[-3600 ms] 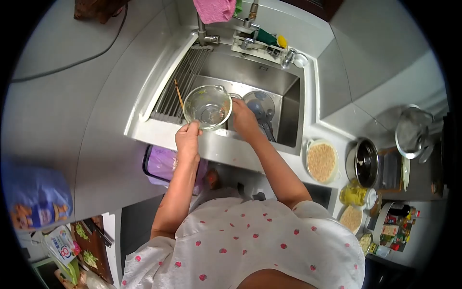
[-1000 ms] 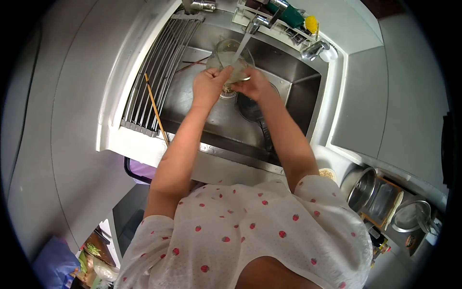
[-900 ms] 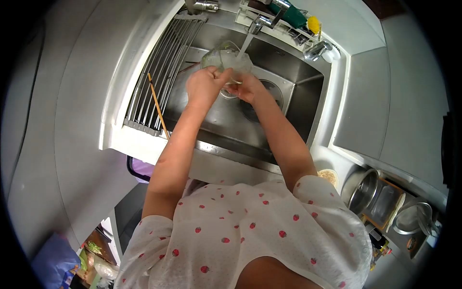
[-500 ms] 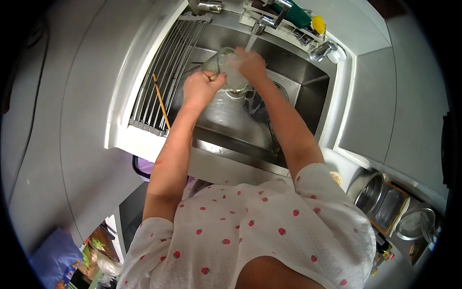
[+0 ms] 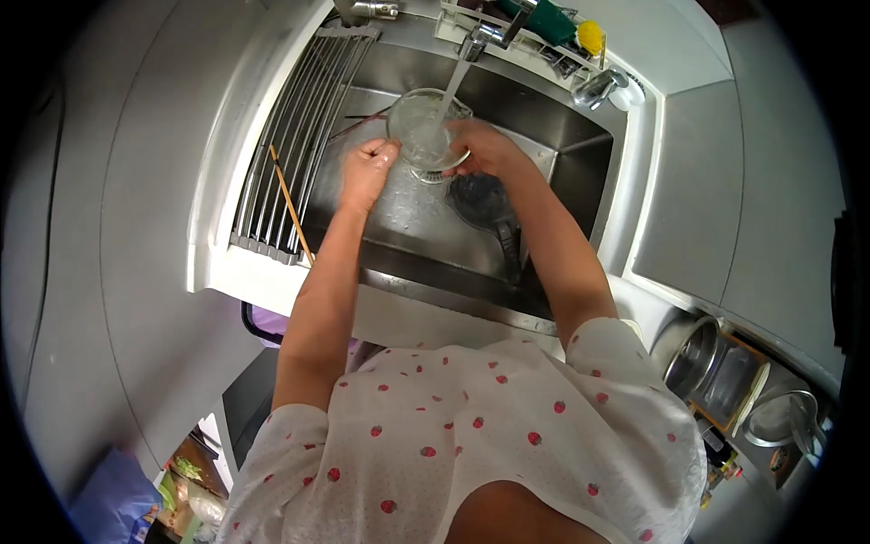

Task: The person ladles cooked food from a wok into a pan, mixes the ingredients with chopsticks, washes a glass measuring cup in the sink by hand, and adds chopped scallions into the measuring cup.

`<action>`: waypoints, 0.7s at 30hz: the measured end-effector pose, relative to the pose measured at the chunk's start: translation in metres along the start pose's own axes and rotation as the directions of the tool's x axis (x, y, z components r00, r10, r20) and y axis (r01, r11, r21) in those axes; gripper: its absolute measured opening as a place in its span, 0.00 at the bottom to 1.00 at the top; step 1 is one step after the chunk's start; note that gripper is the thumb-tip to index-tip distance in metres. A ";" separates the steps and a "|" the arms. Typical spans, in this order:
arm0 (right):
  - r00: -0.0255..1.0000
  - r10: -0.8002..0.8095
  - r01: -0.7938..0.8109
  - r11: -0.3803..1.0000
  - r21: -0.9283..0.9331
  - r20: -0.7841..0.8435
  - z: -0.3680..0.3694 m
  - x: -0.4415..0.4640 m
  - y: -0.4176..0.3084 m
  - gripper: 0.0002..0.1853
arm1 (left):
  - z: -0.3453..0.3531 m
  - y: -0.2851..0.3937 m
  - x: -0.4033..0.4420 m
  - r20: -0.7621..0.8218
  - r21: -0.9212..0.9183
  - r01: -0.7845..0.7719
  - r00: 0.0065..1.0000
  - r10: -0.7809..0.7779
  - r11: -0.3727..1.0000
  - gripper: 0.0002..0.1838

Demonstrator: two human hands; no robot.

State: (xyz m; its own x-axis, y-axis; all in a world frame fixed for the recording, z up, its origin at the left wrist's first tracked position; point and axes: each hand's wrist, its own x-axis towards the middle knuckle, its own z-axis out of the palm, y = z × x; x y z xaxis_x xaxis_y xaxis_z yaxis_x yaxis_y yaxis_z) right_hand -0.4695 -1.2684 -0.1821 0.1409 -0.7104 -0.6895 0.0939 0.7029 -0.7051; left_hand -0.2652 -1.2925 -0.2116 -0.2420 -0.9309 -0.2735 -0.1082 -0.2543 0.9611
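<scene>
Rinsing of a glass bowl (image 5: 410, 136) within a sink (image 5: 399, 227). The bowl stands beneath running water from the tap (image 5: 470, 45). The left hand (image 5: 368, 170) is curled tightly at its left edge, apparently gripping it; the right hand (image 5: 485, 149) bends over the right rim, its pinch indeterminable. Water has reached the interior; rinsing appears unfinished, the tap not yet turned off.

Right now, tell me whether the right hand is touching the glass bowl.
Touching. The head view shows the right hand wrapped around the rim of the glass bowl, fingers over its edge with no gap.
</scene>
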 end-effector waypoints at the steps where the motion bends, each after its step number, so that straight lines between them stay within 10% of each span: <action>1: 0.991 -0.038 0.031 0.998 -0.055 -0.132 0.006 -0.001 0.000 0.28 | 0.000 -0.010 0.000 0.039 -0.040 0.045 0.998 -0.043 0.998 0.12; 5: 0.889 -0.293 0.142 0.907 -0.396 -0.352 0.021 -0.004 0.000 0.29 | 0.019 -0.055 0.014 -0.042 0.167 -0.010 0.999 0.018 0.986 0.11; 7: 0.410 -0.908 0.245 0.198 -0.949 -0.083 0.023 0.007 0.018 0.34 | 0.030 -0.035 0.006 -0.045 0.006 0.112 0.993 -0.112 0.994 0.14; 11: 0.454 -0.887 0.152 0.176 -0.973 -0.089 0.048 -0.033 -0.003 0.35 | 0.041 -0.018 0.003 -0.024 -0.296 0.204 0.975 -0.221 0.933 0.23; 16: 0.269 -0.956 0.221 0.176 -0.959 -0.114 0.037 -0.024 0.003 0.35 | 0.032 -0.023 0.015 -0.006 -0.025 0.119 0.993 -0.120 0.993 0.20; 17: 0.269 -0.957 0.223 0.173 -0.959 -0.110 0.031 -0.021 0.003 0.35 | 0.027 -0.036 0.021 0.060 0.153 -0.005 0.998 -0.004 0.988 0.19; 19: 0.814 -0.412 0.254 0.886 -0.388 -0.409 0.017 -0.016 -0.001 0.31 | 0.020 -0.019 0.009 0.064 0.091 0.022 0.998 -0.028 0.996 0.17; 21: 0.907 -0.223 0.179 0.972 -0.152 -0.358 0.009 -0.013 0.002 0.28 | 0.013 0.001 0.001 0.072 0.030 0.055 0.996 -0.057 0.998 0.16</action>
State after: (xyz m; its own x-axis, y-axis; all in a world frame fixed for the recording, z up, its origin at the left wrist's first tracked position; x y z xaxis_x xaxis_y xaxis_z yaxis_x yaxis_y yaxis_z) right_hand -0.4628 -1.2577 -0.1729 -0.2464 -0.8132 -0.5273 -0.0333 0.5508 -0.8340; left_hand -0.2781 -1.2902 -0.2115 -0.3037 -0.8937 -0.3302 -0.1500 -0.2974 0.9429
